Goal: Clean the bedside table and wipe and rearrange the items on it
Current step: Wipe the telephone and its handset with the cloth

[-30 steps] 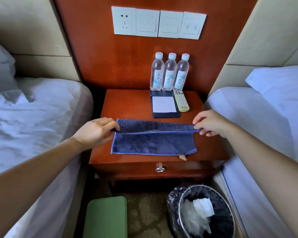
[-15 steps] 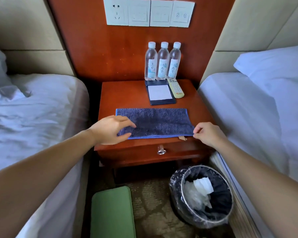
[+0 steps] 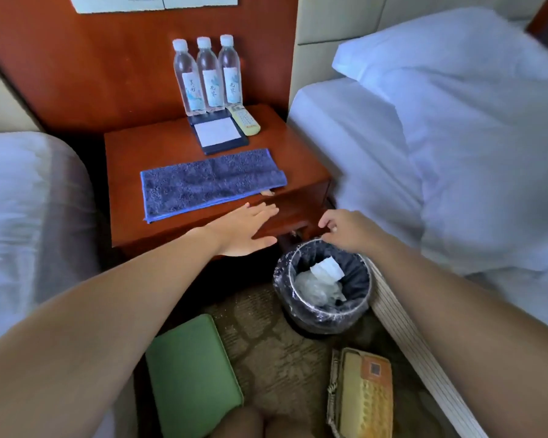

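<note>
Head view: cloth (image 3: 212, 181), dark blue terry folded into a long strip, lies flat along the front of the surface (image 3: 133, 153), with neither hand on it. It looks soft, limp and light, and would likely sag and unfold if lifted by one corner. Pinching both short ends, or scooping under the folded middle, should keep it tidy.

Left hand (image 3: 244, 230) is at the surface's front edge, fingers (image 3: 261, 211) straight and close together, holding nothing; whether it touches the wood I cannot tell. Right hand (image 3: 345, 230) hangs over the bin (image 3: 366, 279), its fingers loosely curled and empty.

Three bottles (image 3: 208, 74) stand touching at the back, probably light and easy to tip. Notepad (image 3: 217, 132) and remote (image 3: 246, 120) lie just in front.

Polished wood looks slick. Phone (image 3: 364, 396) and a green pad (image 3: 193, 374) lie on the carpet (image 3: 282, 339) between white beds (image 3: 377, 159).
</note>
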